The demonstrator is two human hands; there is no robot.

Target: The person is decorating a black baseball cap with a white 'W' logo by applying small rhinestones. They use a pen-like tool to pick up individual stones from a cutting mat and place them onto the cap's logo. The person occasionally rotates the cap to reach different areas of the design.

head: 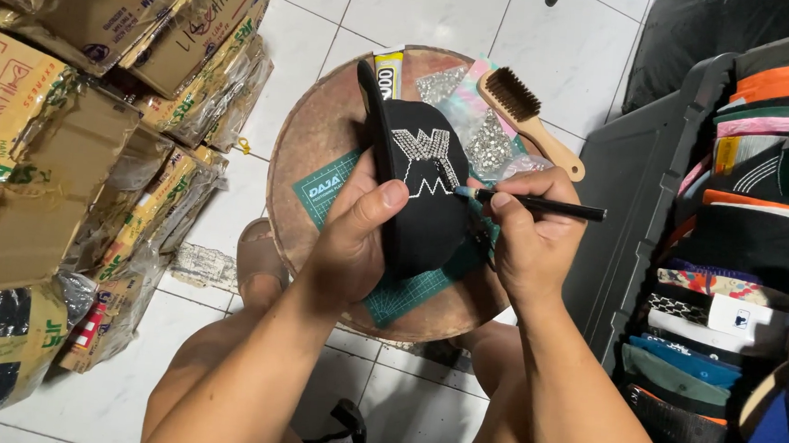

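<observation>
My left hand (354, 233) grips a black cap (424, 191) from its left side, thumb on the front panel, holding it above a small round wooden table (303, 143). The cap's front bears a rhinestone emblem (424, 150), its upper part filled with stones and its lower part only a white outline. My right hand (526, 234) holds a black pen-like tool (542, 204) level, its tip touching the cap just right of the emblem.
On the table lie a green cutting mat (408, 291), a glue tube (388, 69), clear bags of rhinestones (486, 140) and a wooden brush (528, 120). Taped cardboard boxes (63, 119) pile up at left. A dark bin (638, 200) of stacked caps stands at right. My knees are under the table.
</observation>
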